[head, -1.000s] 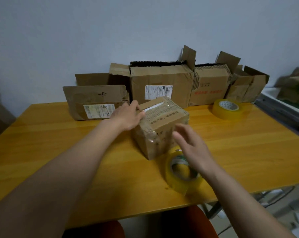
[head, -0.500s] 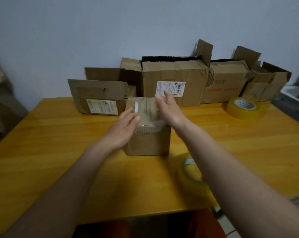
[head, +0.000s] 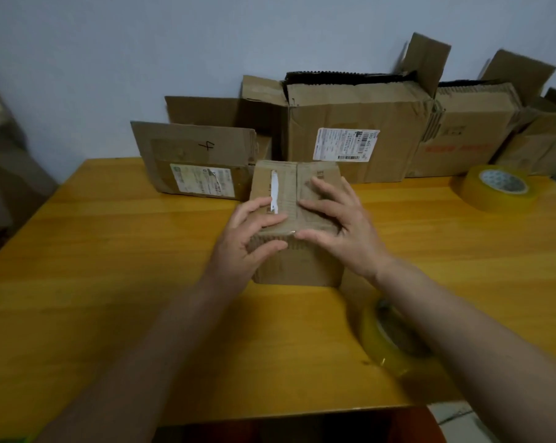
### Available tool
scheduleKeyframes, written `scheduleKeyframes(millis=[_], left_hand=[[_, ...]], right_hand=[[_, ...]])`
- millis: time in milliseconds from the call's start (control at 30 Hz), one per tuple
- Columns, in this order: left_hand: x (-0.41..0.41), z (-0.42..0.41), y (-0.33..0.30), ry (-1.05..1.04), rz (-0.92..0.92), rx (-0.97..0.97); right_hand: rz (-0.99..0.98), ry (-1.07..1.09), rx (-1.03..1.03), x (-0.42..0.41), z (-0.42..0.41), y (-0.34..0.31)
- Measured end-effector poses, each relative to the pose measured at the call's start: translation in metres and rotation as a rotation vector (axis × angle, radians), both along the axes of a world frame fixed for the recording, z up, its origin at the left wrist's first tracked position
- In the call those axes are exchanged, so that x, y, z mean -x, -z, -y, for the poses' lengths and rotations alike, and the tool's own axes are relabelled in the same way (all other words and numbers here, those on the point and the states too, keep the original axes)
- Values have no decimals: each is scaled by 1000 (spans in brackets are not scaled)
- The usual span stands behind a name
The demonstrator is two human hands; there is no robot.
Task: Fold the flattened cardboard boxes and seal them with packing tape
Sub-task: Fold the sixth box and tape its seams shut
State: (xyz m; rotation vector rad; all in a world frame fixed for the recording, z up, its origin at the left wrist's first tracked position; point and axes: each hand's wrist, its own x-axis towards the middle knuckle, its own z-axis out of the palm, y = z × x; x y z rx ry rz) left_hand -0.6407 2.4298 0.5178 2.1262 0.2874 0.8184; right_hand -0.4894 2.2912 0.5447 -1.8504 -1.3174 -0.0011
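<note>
A small closed cardboard box stands in the middle of the wooden table, with clear tape over its top seam and a torn white label strip on top. My left hand grips the box's near top edge, fingers on the top and thumb on the front face. My right hand lies with fingers spread flat on the top and its thumb along the same edge. A roll of yellowish packing tape stands on edge just under my right forearm.
Several worn, open cardboard boxes line the wall: one marked "4" at left, a large one with a shipping label behind the small box, others to the right. A second tape roll lies flat at the far right.
The box was turned to face me squarely. My right hand left the tape roll and came onto the box's top; my left hand shifted from the box's side to its near top edge.
</note>
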Motion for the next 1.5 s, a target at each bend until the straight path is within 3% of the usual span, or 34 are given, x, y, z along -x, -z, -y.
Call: scheduleKeyframes(millis=[200,300,400,567,700,800,900,1000,1133,1267,1500], left_hand=[[2,-1,0,-29,-58,-144],[9,-5,-9,45,-148,-80],[10,-20,-25,81,-93,-28],[-16,-18,-8,-113,53,-283],[-45,-1,12,-355,372,-168],[-59,12,11,-540,488,-89],[-56,13,8,-527,455,-129],[-37,7,6,-344,256,-116],[-10,18,-6,-230,-48,320],[21,21,-29,-109,16,506],[68,19,-56,-138,5,346]], right_hand=[[60,-99,223,-8,12,-6],[-92,-153,304,-12,16,-14],[-350,-93,181,-3,11,-18],[-420,31,-65,10,-2,-3],[-524,174,-248,15,-11,10],[-552,362,-381,30,-22,19],[-522,386,-400,35,-21,17],[-708,267,-250,25,-9,9],[-925,124,-165,31,6,-6],[-901,50,-231,49,35,-10],[-736,-81,-213,76,50,-18]])
